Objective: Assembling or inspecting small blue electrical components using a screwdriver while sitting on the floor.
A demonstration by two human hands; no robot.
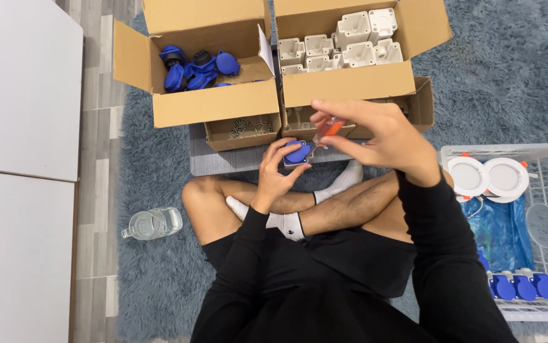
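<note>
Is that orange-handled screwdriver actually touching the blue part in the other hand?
Cannot tell. In the head view the screwdriver in the right hand points down at the blue socket held by the left hand, but its tip is too small to see.

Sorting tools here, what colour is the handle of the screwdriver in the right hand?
Orange, with a clear part; the screwdriver handle shows in the head view, gripped by the right hand.

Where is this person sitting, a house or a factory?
Probably a room at home: a shaggy grey rug on wood-look flooring, with cardboard boxes of parts set out like a makeshift workspace.
</note>
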